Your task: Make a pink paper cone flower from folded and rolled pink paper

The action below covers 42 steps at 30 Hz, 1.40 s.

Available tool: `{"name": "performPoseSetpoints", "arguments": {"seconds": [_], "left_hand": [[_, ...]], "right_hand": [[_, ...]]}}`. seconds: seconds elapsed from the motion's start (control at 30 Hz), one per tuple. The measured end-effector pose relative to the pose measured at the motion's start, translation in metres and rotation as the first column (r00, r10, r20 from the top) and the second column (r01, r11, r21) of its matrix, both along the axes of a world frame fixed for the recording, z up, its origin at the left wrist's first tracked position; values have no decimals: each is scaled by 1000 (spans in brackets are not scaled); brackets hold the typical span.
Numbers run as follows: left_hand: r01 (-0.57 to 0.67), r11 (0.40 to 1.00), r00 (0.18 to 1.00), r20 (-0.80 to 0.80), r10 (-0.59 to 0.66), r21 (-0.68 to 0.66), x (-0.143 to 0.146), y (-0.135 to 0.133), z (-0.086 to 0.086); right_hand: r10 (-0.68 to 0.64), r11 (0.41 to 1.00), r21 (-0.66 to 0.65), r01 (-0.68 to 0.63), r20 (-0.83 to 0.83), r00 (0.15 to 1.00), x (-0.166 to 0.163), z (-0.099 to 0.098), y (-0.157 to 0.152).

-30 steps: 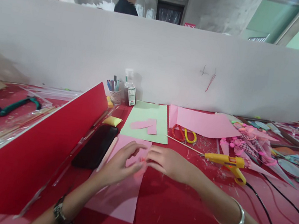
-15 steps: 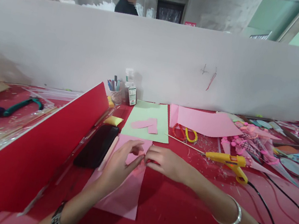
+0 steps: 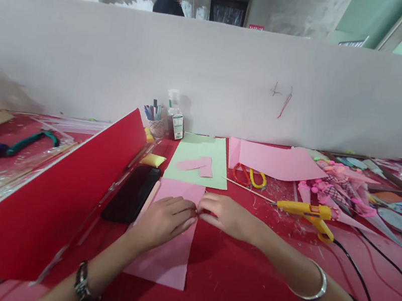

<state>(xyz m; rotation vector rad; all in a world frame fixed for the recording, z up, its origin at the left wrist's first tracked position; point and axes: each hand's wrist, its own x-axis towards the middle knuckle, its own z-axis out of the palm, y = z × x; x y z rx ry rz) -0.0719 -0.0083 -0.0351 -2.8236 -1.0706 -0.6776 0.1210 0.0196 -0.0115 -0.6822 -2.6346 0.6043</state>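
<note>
My left hand (image 3: 163, 220) and my right hand (image 3: 222, 214) meet over the right edge of a pink paper sheet (image 3: 167, 259) lying on the red table (image 3: 238, 299). Both hands have their fingertips pinched together on something small and reddish between them, too small to name. My left wrist carries a watch, my right a silver bangle. A black phone (image 3: 132, 193) lies just left of the sheet.
Beyond lie a green sheet (image 3: 200, 155) with pink scraps, scissors (image 3: 250, 177), a yellow glue gun (image 3: 307, 212) with its cord, and a larger pink sheet (image 3: 276, 160). A red board (image 3: 43, 202) slants on the left. A pen cup (image 3: 154, 120) stands by the white partition; a person is behind it.
My left hand's fingers, spread over the sheet a second ago, have curled down and closed against the right hand's fingertips. Both hands shifted slightly toward the sheet's right edge.
</note>
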Motion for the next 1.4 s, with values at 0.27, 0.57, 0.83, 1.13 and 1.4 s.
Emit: {"name": "performPoseSetpoints", "arguments": {"seconds": [0.27, 0.57, 0.83, 1.13, 1.4], "left_hand": [[-26, 1000, 981, -193, 25, -4, 4, 1, 13], [-58, 995, 998, -33, 56, -84, -14, 8, 8], [-332, 940, 908, 240, 342, -83, -34, 12, 17], [-370, 927, 867, 338, 367, -58, -43, 18, 19], [-349, 863, 782, 395, 483, -366, -48, 28, 4]], "right_hand": [[-38, 999, 21, 38, 44, 998, -2, 0, -3], [-170, 981, -112, 156, -120, 978, -3, 2, -5], [86, 976, 178, -129, 228, 970, -28, -31, -48], [120, 950, 239, -203, 321, 939, -25, -31, -63], [257, 843, 394, -366, 303, 918, -20, -36, -61]]}}
